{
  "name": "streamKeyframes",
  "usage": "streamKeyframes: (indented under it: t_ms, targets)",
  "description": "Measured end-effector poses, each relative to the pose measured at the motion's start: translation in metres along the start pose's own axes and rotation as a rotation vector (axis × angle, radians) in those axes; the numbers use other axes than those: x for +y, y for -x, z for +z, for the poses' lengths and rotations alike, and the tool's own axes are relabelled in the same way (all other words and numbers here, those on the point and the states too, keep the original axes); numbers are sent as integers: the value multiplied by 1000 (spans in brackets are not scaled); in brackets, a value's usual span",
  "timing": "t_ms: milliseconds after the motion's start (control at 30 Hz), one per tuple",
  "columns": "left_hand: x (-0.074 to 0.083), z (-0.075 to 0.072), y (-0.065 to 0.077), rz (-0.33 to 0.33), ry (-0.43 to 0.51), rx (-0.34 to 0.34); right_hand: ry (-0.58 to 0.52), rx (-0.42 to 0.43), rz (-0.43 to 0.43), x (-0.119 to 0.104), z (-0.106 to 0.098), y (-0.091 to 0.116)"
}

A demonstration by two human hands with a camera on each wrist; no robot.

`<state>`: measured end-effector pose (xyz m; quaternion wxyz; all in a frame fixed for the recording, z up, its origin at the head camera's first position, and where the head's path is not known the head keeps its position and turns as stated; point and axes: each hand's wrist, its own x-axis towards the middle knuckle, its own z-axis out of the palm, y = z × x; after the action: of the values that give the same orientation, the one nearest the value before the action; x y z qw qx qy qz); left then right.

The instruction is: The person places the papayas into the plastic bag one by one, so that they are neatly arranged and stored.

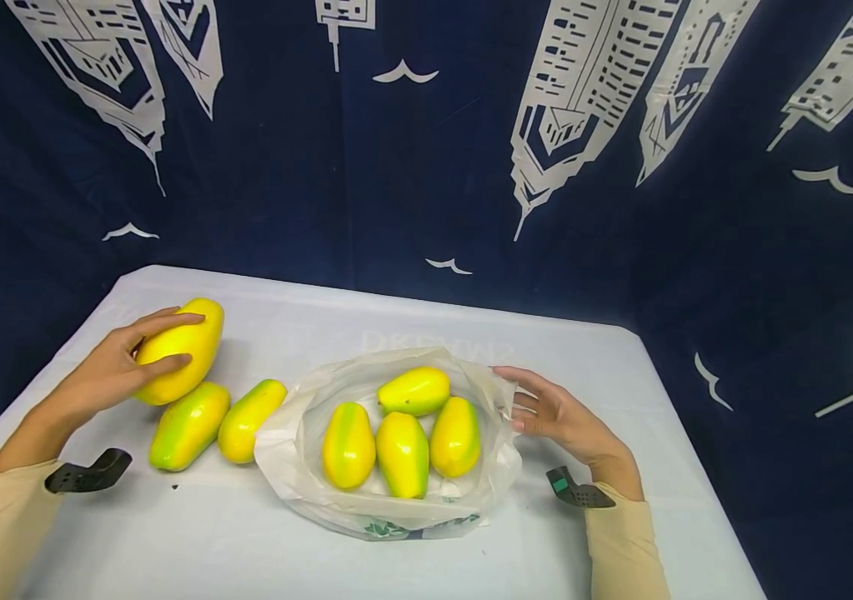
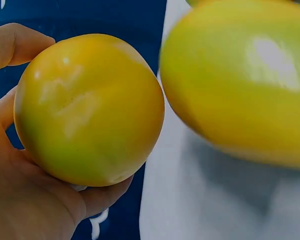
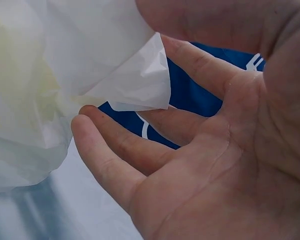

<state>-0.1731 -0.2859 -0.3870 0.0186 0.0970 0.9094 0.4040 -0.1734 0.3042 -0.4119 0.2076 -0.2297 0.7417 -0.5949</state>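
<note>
In the head view my left hand (image 1: 114, 362) grips a large yellow mango (image 1: 184, 346), fingers over its top and thumb along its near side. In the left wrist view the rounded end of this mango (image 2: 90, 112) faces the camera. A yellow-green mango (image 1: 189, 427) lies just below it, with another mango (image 1: 249, 421) to the right. The white plastic bag (image 1: 291, 446) stands with its mouth wide, several mangoes (image 1: 402, 454) inside. My right hand (image 1: 564, 417) pinches the bag's right rim between thumb and fingers; the other fingers are spread in the right wrist view.
A white cloth (image 1: 546, 542) covers the table, and a dark blue curtain (image 1: 283, 183) with white building prints hangs behind it. A small dark speck (image 1: 175, 487) lies near the left mangoes. Black bands (image 1: 88, 473) sit on both wrists.
</note>
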Motion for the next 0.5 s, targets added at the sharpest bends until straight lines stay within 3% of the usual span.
streamKeyframes:
  t_ms: [300,500]
  targets:
    - [33,5,-3,87,48,-29,-8,-2,-5,0,-1,1]
    - [59,8,-2,137,32,-69,-11,-6,-9,0,0,0]
